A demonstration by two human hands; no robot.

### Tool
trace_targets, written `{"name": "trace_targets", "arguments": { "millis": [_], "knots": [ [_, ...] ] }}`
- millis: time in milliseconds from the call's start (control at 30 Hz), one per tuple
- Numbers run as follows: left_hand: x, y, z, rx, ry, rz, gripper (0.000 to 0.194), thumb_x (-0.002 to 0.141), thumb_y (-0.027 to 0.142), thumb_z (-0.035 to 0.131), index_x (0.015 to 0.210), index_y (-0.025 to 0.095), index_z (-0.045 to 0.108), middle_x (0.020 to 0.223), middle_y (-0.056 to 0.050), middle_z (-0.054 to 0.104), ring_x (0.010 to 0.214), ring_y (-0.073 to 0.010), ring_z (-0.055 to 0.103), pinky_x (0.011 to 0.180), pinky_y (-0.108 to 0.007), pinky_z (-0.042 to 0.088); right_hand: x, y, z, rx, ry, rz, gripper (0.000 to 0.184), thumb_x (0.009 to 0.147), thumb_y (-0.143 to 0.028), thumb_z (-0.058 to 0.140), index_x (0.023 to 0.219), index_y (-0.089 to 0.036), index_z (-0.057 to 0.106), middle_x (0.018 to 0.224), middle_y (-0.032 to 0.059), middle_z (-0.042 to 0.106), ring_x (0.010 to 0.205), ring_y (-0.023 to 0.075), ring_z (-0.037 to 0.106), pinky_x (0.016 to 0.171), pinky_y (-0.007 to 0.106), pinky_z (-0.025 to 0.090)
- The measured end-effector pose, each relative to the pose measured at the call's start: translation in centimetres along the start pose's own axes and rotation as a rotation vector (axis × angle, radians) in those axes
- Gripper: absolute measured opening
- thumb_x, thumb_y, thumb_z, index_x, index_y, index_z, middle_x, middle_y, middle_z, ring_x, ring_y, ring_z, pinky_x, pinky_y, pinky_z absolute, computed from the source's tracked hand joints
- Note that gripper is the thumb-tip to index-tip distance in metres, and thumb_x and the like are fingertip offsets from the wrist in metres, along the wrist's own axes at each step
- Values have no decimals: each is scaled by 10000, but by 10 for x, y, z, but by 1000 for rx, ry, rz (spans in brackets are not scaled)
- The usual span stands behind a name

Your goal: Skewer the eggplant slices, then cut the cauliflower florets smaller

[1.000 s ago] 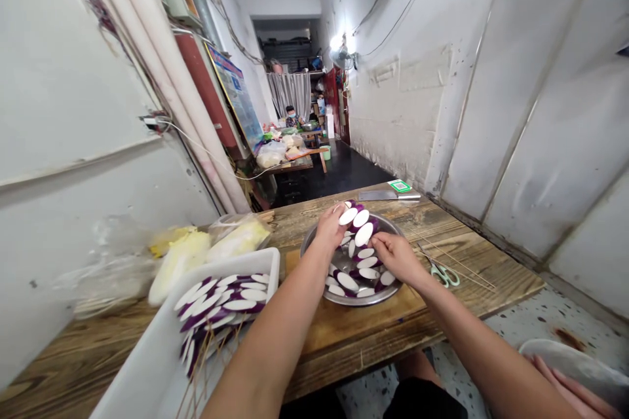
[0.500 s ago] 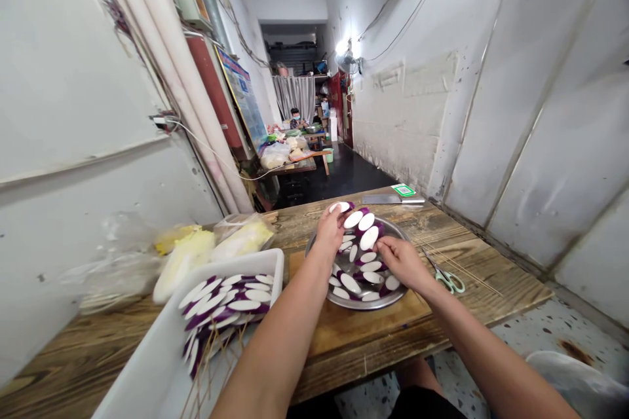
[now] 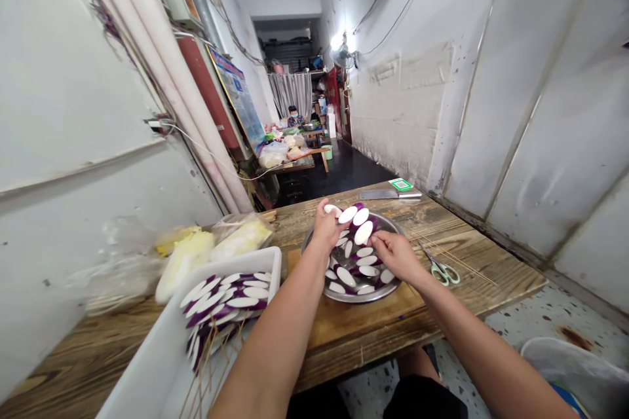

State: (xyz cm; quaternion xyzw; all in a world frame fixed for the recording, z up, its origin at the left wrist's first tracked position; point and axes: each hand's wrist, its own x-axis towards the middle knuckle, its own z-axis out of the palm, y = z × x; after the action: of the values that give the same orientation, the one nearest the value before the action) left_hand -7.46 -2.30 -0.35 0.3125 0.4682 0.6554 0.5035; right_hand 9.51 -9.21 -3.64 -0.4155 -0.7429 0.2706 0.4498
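Over a metal bowl [image 3: 366, 298] I hold a row of white, purple-skinned eggplant slices [image 3: 363, 233] up at a slant. My left hand [image 3: 326, 229] is closed around the far end of the row. At the near end, the fingers of my right hand [image 3: 394, 254] pinch by the last slice; the skewer itself is hidden there. Loose eggplant slices [image 3: 346, 276] lie in the bowl below. To the left, a white tray [image 3: 147, 350] holds a pile of skewered eggplant slices [image 3: 242, 302], their sticks pointing toward me.
Green-handled scissors [image 3: 445, 273] and thin bare skewers [image 3: 464, 262] lie right of the bowl. A cleaver [image 3: 378, 194] lies at the table's far edge. Plastic bags [image 3: 184, 258] stand behind the tray. A cutting board [image 3: 339, 330] is under the bowl. A masked person [image 3: 294, 118] sits far back.
The view has shifted slightly, moving the table and hands a little to the left in the picture. Both hands keep their hold on the row of eggplant slices.
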Motion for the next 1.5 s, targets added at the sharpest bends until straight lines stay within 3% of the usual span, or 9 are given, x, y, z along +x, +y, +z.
{"name": "trace_targets", "arguments": {
  "millis": [133,267,367,667,800,933,1067,1300,1500],
  "knots": [
    [2,1,1,-36,9,44,494,783,79,597,1212,273,448,764,23,597,655,-105,600,678,-284,518,1,0,0,-4,-3,-4,254,861,-246,412,754,-188,635,601,-6,587,583,135,520,555,223,332],
    [6,-1,0,-57,12,13,219,753,106,662,943,153,564,763,-29,644,683,-124,619,674,-265,505,2,0,0,-25,1,-1,257,860,-251,412,764,-186,641,579,-11,573,565,133,506,542,225,318],
    [7,-2,-2,-68,-51,-8,138,732,142,703,827,133,604,716,-19,635,648,-107,605,661,-237,487,2,0,1,-25,-1,-4,257,858,-247,413,770,-184,646,585,-10,581,568,133,508,550,226,323],
    [12,0,-5,-122,-19,-20,88,754,64,653,811,120,617,689,-25,653,563,-66,559,604,-184,447,3,0,1,-42,-14,-7,269,862,-235,406,744,-179,641,637,1,612,587,132,516,582,230,335],
    [12,0,-5,-152,-38,-5,71,766,114,667,791,119,602,704,-27,658,531,-50,540,576,-171,439,3,0,0,-57,-18,8,272,859,-243,408,747,-183,648,613,-1,603,574,135,513,562,230,321],
    [9,0,-5,-175,-28,-36,141,759,184,700,862,116,634,694,-35,659,595,-95,608,648,-225,494,2,-1,-1,-58,-19,11,254,849,-251,422,748,-185,645,598,-1,598,570,140,515,532,228,306],
    [7,2,-4,-218,5,-60,175,759,152,697,917,110,636,721,-56,687,661,-124,651,719,-257,526,2,-1,-2,-36,-17,-10,247,848,-243,419,740,-188,634,602,0,598,585,141,521,534,226,317],
    [4,9,-3,-267,42,-97,98,804,93,630,902,98,627,760,-80,699,716,-148,681,726,-259,546,2,-1,-3,-63,-50,-2,251,848,-260,429,727,-186,636,576,-6,577,538,128,486,522,229,300],
    [7,9,-4,-282,40,-139,226,806,163,657,999,48,630,764,-124,704,735,-178,693,746,-285,553,1,1,-2,-85,-66,10,282,847,-280,416,764,-184,668,556,0,560,522,129,470,499,232,287]
  ]
}}
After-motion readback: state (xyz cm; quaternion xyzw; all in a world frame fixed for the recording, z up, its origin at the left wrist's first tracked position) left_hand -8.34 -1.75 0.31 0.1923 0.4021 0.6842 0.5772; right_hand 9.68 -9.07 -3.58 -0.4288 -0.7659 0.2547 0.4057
